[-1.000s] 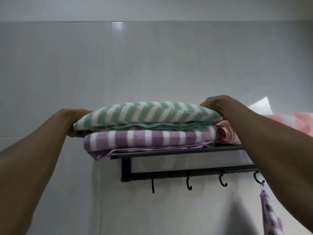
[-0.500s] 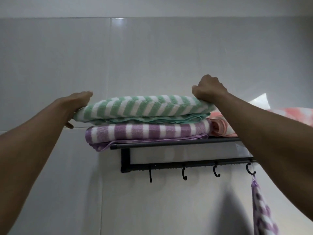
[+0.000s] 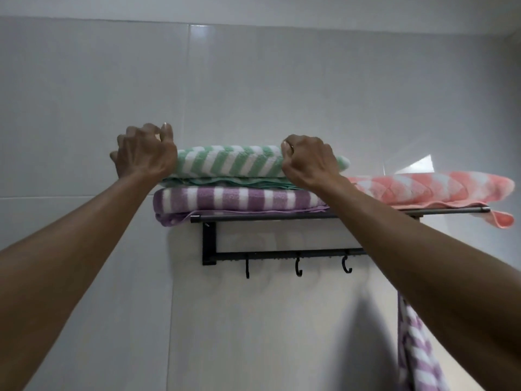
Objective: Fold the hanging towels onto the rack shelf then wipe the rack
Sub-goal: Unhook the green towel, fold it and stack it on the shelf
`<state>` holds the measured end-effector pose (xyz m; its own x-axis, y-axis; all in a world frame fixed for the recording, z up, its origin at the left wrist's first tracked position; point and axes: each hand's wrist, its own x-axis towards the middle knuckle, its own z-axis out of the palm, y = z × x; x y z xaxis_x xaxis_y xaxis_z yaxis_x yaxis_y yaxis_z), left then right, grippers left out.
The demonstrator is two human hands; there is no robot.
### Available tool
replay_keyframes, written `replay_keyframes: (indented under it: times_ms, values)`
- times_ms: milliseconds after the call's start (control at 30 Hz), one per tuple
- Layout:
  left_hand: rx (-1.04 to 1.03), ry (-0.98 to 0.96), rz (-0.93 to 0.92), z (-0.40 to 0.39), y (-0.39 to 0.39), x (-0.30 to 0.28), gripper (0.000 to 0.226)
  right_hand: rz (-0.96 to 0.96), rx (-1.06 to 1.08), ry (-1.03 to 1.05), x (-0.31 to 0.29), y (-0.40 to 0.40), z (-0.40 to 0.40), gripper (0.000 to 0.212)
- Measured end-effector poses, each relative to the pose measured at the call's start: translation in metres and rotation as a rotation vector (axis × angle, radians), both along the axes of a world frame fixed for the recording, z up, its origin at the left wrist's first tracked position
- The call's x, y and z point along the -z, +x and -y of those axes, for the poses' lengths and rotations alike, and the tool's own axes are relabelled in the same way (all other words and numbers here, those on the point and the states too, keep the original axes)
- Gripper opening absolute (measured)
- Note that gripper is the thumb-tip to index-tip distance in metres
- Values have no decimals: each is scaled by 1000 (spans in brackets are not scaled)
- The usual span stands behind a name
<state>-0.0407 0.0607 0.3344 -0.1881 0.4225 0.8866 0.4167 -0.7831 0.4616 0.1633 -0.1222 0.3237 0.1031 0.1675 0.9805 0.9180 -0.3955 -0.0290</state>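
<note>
A folded green-and-white striped towel point(image 3: 231, 160) lies on top of a folded purple-and-white striped towel point(image 3: 239, 198) at the left end of the black wall rack point(image 3: 267, 216). My left hand point(image 3: 143, 153) is curled over the green towel's left end and hides it. My right hand point(image 3: 307, 162) is closed like a fist on the towel's top near its right end. A folded pink-and-white towel point(image 3: 439, 187) lies on the shelf to the right, one corner drooping over the front bar.
Under the shelf runs a lower bar with black hooks point(image 3: 298, 268). A purple-and-white striped cloth point(image 3: 417, 342) hangs at the lower right, partly behind my right forearm. Grey wall tiles surround the rack.
Both hands have moved up from the green towel's ends onto its top, and the right hand has shifted inward. The view has swung right, showing more of the pink towel.
</note>
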Motion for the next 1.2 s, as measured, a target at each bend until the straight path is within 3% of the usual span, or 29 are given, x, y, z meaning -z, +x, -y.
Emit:
replay_keyframes:
  times_ms: [167, 300, 433, 767, 1200]
  values:
    - [16, 141, 40, 21, 8, 26, 51, 67, -31, -37, 24, -9, 9, 24]
    - [48, 213, 63, 54, 14, 47, 46, 24, -109, -102, 42, -20, 39, 39]
    - [104, 223, 43, 95, 25, 59, 43, -15, -103, -129, 57, -19, 76, 38]
    - [266, 110, -33, 236, 70, 117, 39, -125, -84, -230, 104, 4, 221, 38]
    - [435, -147, -150, 377, 117, 249, 30, -366, -152, -373, 207, 31, 373, 35]
